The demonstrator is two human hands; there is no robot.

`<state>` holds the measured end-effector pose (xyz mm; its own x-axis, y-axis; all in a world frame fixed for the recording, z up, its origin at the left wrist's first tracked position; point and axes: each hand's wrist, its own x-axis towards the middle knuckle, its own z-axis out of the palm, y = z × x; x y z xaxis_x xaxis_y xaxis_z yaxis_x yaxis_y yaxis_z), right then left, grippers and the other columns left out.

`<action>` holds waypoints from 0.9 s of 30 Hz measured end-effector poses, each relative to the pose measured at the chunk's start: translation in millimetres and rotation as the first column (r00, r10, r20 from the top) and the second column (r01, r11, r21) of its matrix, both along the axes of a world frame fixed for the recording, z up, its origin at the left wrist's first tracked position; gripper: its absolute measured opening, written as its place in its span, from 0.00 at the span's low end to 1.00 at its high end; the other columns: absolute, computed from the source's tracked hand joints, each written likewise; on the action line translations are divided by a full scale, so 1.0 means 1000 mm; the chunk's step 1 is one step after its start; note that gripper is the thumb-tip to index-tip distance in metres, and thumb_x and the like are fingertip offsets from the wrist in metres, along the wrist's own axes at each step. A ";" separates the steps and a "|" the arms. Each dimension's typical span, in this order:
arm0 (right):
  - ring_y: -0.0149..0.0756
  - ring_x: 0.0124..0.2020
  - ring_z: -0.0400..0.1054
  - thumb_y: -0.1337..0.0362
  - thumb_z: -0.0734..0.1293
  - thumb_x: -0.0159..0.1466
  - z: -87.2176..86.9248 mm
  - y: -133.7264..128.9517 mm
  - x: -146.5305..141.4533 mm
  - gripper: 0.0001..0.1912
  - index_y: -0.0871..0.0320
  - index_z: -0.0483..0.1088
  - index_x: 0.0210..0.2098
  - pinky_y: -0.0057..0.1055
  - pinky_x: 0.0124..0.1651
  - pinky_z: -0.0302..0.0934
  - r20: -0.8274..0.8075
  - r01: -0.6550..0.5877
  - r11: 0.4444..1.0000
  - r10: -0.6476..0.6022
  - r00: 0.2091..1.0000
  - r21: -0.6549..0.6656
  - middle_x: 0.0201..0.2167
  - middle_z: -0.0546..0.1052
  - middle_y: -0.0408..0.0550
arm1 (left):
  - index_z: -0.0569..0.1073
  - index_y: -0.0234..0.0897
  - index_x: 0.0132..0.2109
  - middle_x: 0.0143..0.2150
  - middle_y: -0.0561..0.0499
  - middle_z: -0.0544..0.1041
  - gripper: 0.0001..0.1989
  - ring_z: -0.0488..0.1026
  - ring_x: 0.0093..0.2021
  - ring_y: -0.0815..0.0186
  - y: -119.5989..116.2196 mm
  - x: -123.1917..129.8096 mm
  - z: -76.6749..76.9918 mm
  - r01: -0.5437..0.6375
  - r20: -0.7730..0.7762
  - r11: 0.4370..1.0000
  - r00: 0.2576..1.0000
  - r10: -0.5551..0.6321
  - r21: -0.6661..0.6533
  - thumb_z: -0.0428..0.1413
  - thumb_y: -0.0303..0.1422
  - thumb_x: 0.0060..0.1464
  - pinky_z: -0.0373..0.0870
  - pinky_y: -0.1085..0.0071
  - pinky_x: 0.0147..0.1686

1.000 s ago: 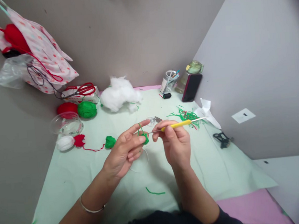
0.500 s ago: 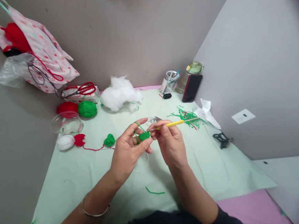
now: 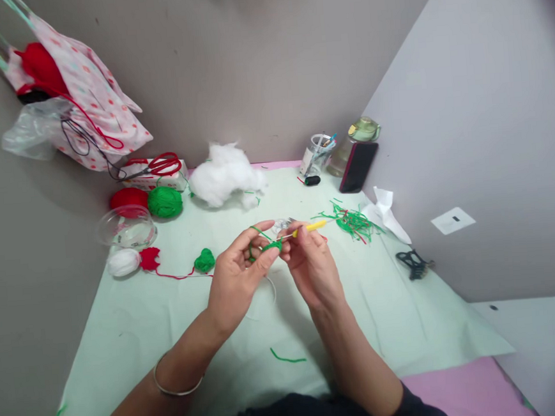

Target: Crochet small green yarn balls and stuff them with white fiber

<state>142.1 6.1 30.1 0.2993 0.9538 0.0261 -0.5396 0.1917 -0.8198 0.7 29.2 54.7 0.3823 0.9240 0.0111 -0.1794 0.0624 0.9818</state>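
My left hand (image 3: 237, 272) pinches a small green crocheted piece (image 3: 273, 245) between thumb and fingers, and green yarn loops over its raised index finger. In my right hand (image 3: 314, 256) is a crochet hook with a yellow handle (image 3: 315, 226); its metal tip points left and meets the piece. The two hands are close together above the middle of the table. Fingers partly cover the green piece. Left of my left hand lies a small green yarn bundle (image 3: 204, 260).
White stuffing (image 3: 225, 175) sits at the back. Green and red yarn scraps (image 3: 353, 221), a phone (image 3: 359, 167) and a black claw clip (image 3: 414, 264) are on the right. At the left are a green yarn ball (image 3: 165, 202), a clear bowl (image 3: 126, 227) and red scissors (image 3: 164, 164).
The green piece has tilted and is now more covered by my left thumb. The hook's handle has shifted slightly left with my right hand. The view has shifted slightly.
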 end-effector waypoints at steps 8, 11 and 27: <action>0.39 0.43 0.76 0.72 0.68 0.67 -0.001 -0.019 -0.014 0.15 0.48 0.79 0.47 0.37 0.43 0.71 0.710 0.176 0.781 -0.620 0.336 0.599 0.41 0.82 0.49 | 0.75 0.40 0.60 0.28 0.60 0.67 0.26 0.52 0.19 0.83 -0.004 0.004 0.000 0.130 0.356 0.934 0.934 -0.003 -0.332 0.67 0.30 0.54 0.54 0.85 0.17; 0.38 0.39 0.75 0.72 0.66 0.68 0.001 -0.018 -0.008 0.13 0.50 0.79 0.46 0.37 0.42 0.71 0.674 0.212 0.796 -0.596 0.436 0.567 0.38 0.81 0.48 | 0.77 0.34 0.57 0.23 0.63 0.59 0.23 0.46 0.17 0.83 0.000 -0.001 0.005 0.283 0.464 0.845 0.884 -0.047 -0.453 0.66 0.27 0.55 0.51 0.86 0.16; 0.34 0.30 0.70 0.62 0.66 0.69 0.008 -0.016 -0.002 0.08 0.51 0.80 0.38 0.35 0.35 0.67 0.437 0.292 0.914 -0.393 0.809 0.281 0.32 0.78 0.46 | 0.82 0.32 0.51 0.24 0.62 0.58 0.15 0.43 0.17 0.83 0.005 -0.004 0.005 0.312 0.511 0.831 0.859 -0.040 -0.460 0.65 0.26 0.54 0.52 0.87 0.15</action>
